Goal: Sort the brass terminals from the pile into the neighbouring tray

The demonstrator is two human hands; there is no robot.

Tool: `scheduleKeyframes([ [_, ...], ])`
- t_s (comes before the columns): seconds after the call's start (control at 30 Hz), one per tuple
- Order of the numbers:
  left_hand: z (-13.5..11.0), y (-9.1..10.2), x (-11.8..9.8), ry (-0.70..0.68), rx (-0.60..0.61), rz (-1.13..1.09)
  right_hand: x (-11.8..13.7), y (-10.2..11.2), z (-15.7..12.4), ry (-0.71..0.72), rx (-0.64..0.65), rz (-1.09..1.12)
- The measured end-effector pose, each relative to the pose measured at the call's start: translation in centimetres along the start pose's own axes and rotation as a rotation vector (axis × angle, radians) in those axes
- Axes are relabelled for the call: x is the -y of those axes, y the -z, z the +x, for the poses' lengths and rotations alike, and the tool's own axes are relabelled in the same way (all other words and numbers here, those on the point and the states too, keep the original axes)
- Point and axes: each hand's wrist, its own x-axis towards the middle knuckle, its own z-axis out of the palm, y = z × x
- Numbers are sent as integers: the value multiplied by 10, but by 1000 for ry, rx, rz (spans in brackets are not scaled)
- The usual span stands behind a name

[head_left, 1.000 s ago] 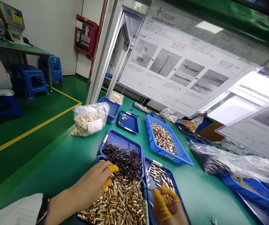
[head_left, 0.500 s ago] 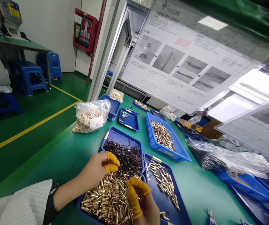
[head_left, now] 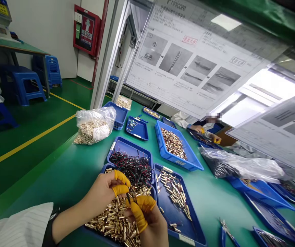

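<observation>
Working — two hands (head_left: 102, 193) over one brass-terminal tray (head_left: 104, 167).

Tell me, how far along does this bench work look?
Done, it seems: gold pins with short dark wire ends lie in the blue tray right of the hands. In hand: a thin dark wire sits between the left hand and right hand. Left: a big pile of loose gold sleeves and a heap of black-and-red wires.
</observation>
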Motion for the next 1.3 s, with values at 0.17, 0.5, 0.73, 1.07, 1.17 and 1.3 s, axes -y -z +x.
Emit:
scheduleKeyframes([
  [0.17,9,16,-1,-56,-125,294,1,2,1,43,-65,-28],
  [0.5,-13,-1,-16,-223,208,583,-4,2,3,21,45,42],
  [0.73,-12,2,-9,-177,185,636,0,-6,-2,-11,180,-56],
  [1.07,-11,3,-21,-193,213,541,13,7,4,-217,376,269],
  [1.17,-6,14,-25,-194,341,650,9,13,10,-204,317,253],
  [1.3,-4,30,-27,-233,573,973,5,18,13,-186,223,177],
])
